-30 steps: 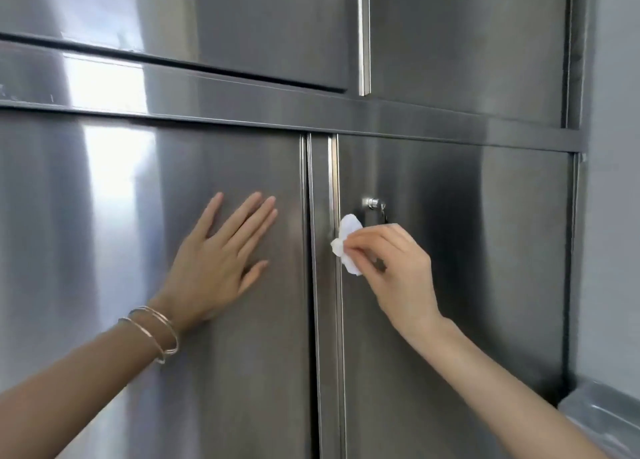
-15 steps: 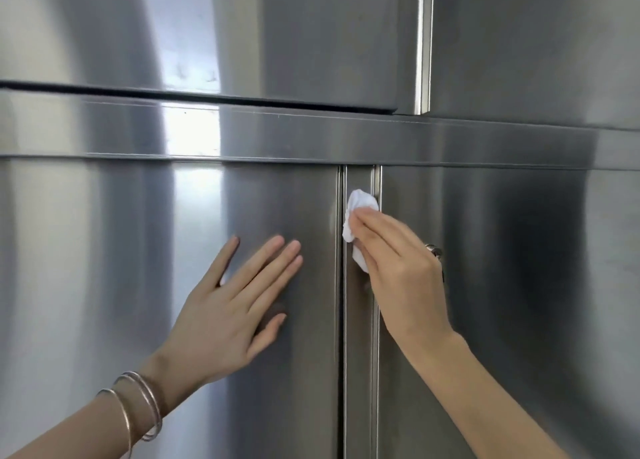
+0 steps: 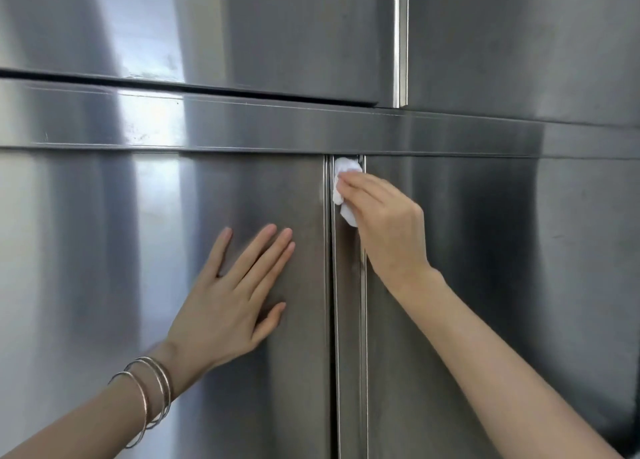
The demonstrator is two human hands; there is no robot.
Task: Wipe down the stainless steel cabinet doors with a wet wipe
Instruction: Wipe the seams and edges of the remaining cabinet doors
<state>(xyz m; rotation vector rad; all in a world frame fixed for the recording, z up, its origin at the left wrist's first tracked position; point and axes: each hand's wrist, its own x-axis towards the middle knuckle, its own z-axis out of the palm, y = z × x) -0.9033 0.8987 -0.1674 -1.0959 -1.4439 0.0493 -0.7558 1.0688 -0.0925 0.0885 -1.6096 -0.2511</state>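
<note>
- Brushed stainless steel cabinet doors (image 3: 242,199) fill view, horizontal steel rail (image 3: 277,126) across.
- Crumpled white wet wipe (image 3: 343,168) just under rail, gripped by right hand (image 3: 388,223), fingers curled over it.
- Below rail, left hand (image 3: 228,306) spread flat on door.

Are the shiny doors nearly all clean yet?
Not yet; no door looks finished. Right hand holds the wet wipe at the top of the centre strip; left hand rests flat on the lower left door. Smudges on the upper door need wiping.
</note>
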